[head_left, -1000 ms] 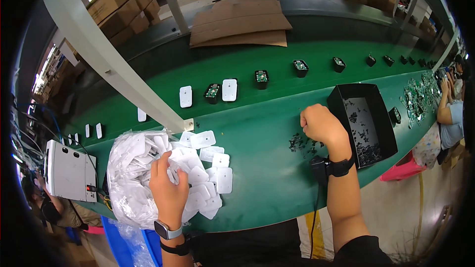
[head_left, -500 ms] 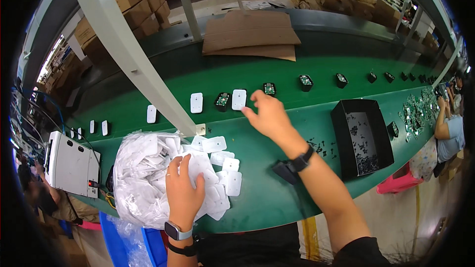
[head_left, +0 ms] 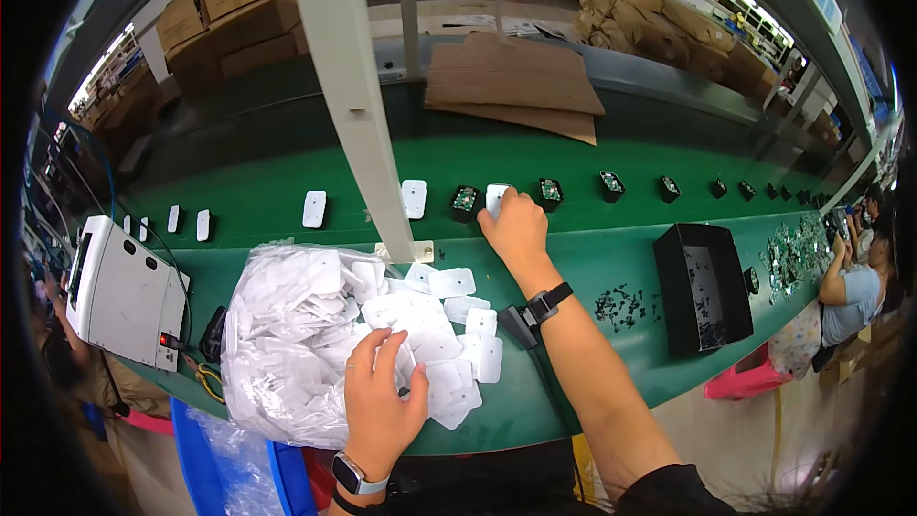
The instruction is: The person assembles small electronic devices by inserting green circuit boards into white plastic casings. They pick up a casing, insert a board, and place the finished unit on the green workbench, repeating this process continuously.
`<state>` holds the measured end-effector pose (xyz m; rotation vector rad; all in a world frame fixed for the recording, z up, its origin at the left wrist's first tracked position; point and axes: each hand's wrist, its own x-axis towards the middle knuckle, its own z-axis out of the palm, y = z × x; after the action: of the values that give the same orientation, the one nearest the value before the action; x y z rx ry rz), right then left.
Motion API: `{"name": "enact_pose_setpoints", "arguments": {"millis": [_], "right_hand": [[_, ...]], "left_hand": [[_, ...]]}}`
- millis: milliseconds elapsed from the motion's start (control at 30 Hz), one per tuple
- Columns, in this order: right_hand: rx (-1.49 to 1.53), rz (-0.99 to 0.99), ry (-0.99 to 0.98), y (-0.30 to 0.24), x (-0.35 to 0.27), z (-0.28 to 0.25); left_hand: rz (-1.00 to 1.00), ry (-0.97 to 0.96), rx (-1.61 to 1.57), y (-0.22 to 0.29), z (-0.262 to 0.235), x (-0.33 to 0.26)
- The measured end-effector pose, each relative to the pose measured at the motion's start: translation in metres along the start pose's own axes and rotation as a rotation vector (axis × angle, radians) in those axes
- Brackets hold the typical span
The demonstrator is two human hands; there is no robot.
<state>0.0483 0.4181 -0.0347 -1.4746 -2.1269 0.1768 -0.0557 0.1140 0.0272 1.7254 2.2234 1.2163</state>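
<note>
My right hand (head_left: 517, 225) reaches out over the green conveyor belt (head_left: 287, 167) and closes on a white plastic cover (head_left: 496, 197) lying between two small black parts (head_left: 464, 202) (head_left: 548, 193). My left hand (head_left: 380, 396) rests with fingers spread on a heap of white plastic covers (head_left: 441, 349) at the near edge, beside a clear bag (head_left: 282, 344) full of the same covers. More white covers (head_left: 414, 198) (head_left: 314, 208) and black parts (head_left: 611, 185) lie in a row along the belt.
A black tray (head_left: 703, 287) holds small dark pieces, with loose ones (head_left: 621, 306) beside it. A grey-white box device (head_left: 122, 292) stands at the left. A pale upright post (head_left: 353, 96) crosses the belt. Flat cardboard (head_left: 516, 86) lies behind. Another person (head_left: 855, 277) sits at the right.
My right hand has moved from beside the black tray leftward and out across the belt to the row of parts, and now grips a white cover there. My left hand stays on the heap.
</note>
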Motion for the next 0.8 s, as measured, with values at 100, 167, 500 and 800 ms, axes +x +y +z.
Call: {"name": "enact_pose_setpoints", "arguments": {"millis": [100, 167, 500, 800], "right_hand": [[0.046, -0.009, 0.023, 0.004, 0.003, -0.004], [0.104, -0.076, 0.047, 0.008, -0.005, -0.018], [0.581, -0.590, -0.198, -0.055, -0.180, -0.174], [0.822, -0.466, -0.270, -0.042, -0.235, -0.171]], "left_hand": [[0.010, 0.004, -0.012, -0.001, -0.001, -0.005], [0.024, 0.010, -0.064, 0.000, -0.001, -0.007], [-0.253, -0.200, -1.294, 0.008, 0.001, -0.026], [-0.227, -0.258, -1.157, 0.001, -0.005, -0.071]]}}
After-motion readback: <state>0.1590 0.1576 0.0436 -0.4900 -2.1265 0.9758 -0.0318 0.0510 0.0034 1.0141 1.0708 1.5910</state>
